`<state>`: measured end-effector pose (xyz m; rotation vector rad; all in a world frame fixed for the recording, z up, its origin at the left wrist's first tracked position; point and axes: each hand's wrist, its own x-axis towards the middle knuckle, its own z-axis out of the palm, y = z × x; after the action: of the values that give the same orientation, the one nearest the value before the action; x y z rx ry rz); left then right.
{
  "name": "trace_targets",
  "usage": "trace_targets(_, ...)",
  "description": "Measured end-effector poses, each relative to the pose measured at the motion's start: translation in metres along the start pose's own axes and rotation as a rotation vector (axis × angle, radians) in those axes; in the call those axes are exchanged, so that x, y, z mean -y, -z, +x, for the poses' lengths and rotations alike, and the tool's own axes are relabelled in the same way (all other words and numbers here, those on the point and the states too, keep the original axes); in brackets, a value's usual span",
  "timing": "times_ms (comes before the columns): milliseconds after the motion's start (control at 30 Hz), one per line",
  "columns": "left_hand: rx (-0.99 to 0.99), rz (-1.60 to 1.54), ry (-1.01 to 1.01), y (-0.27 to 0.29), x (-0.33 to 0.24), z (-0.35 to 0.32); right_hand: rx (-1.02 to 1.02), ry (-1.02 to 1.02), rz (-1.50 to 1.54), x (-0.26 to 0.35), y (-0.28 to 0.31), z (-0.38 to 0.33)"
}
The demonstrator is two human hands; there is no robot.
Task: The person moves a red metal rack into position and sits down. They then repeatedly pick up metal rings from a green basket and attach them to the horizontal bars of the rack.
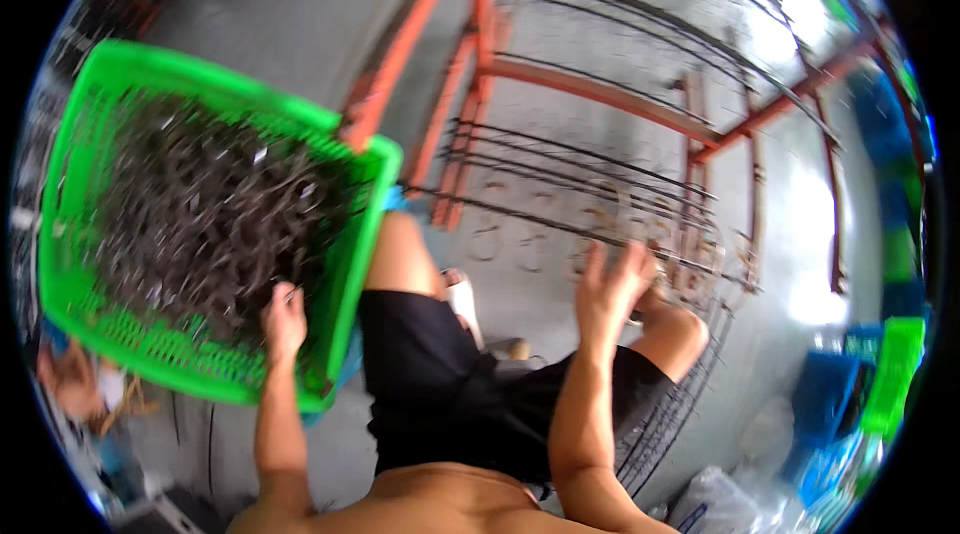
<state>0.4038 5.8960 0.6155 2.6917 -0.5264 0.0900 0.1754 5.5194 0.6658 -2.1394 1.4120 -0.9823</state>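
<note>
- The left hand (283, 319) is reaching into the bright green perforated plastic basket (90, 324), its fingers curled down among the heap of dark bent metal wire pieces (210, 224); whether it is already gripping one I cannot tell, as the fingertips are sinking into the pile.
- The basket is sitting just beyond and to the left of that hand, tilted, and it is looking nearly full, so most of the wire pieces are waiting there.
- The right hand (612, 286) is hovering open, fingers spread and blurred, holding nothing that shows.
- Just beyond the right hand, long dark steel rods (560, 179) are lying side by side across an orange-painted metal frame (590, 94) over the grey concrete floor (600, 24).
- A few looped wire rings (505, 239) are hanging on the rods just left of the right hand, so some fitting appears done, though long stretches of rod further off are showing bare.
- Judging from the full basket, the work is looking early, with much left.
- Between both hands, the person's knees in black shorts (440, 384) are folding in a squat.
</note>
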Motion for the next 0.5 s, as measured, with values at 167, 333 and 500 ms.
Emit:
trace_targets(167, -0.233, 0.012, -0.117, 0.037, -0.05, 0.003, 0.287, 0.201, 0.486, 0.068, -0.011, -0.047)
trace_targets(333, -0.029, -0.634, 0.418, 0.058, -0.013, -0.001, 1.05, 0.263, 0.836, 0.132, -0.059, -0.114)
trace_targets(500, -0.287, -0.851, 0.384, 0.084, -0.053, -0.01, 1.813, -0.661, 0.953, 0.174, -0.096, -0.171)
